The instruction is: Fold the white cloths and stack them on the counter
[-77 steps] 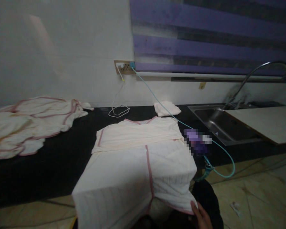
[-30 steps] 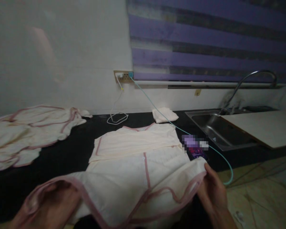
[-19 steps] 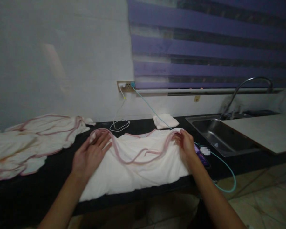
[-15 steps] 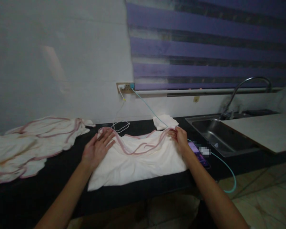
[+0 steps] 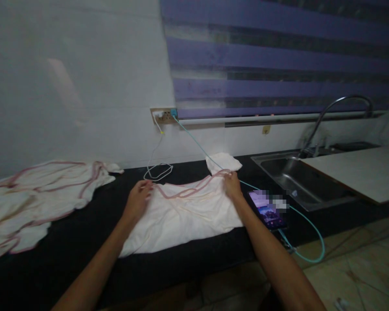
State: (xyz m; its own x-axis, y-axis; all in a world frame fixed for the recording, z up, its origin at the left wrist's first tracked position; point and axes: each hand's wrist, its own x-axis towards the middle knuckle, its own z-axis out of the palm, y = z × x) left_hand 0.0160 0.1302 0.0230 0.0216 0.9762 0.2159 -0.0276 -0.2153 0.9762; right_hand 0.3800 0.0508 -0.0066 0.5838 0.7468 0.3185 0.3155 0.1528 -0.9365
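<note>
A white garment with pink trim (image 5: 184,220) lies spread on the black countertop (image 5: 181,270) in front of me. My left hand (image 5: 138,199) has its fingers closed at the upper left corner, on the pink-edged border; motion blurs the fingers a little. At the opposite upper corner, my right hand (image 5: 232,185) pinches the trim and holds it slightly raised. Between the two hands the pink edge sags in a shallow curve. Folds run across the cloth, and its lower edge rests flat on the counter.
More white cloth with pink edging (image 5: 52,190) is heaped at the left. Behind the garment sit a small folded white cloth (image 5: 223,163) and a white cable (image 5: 162,170). A lit phone (image 5: 267,211), a teal cable (image 5: 317,235), a sink (image 5: 294,181) and a pale board (image 5: 359,168) are rightward.
My left hand has gone from spread fingers to closed on the garment's corner. My right hand has shifted slightly left with the trim, and the neckline-like gap between the edges has narrowed.
</note>
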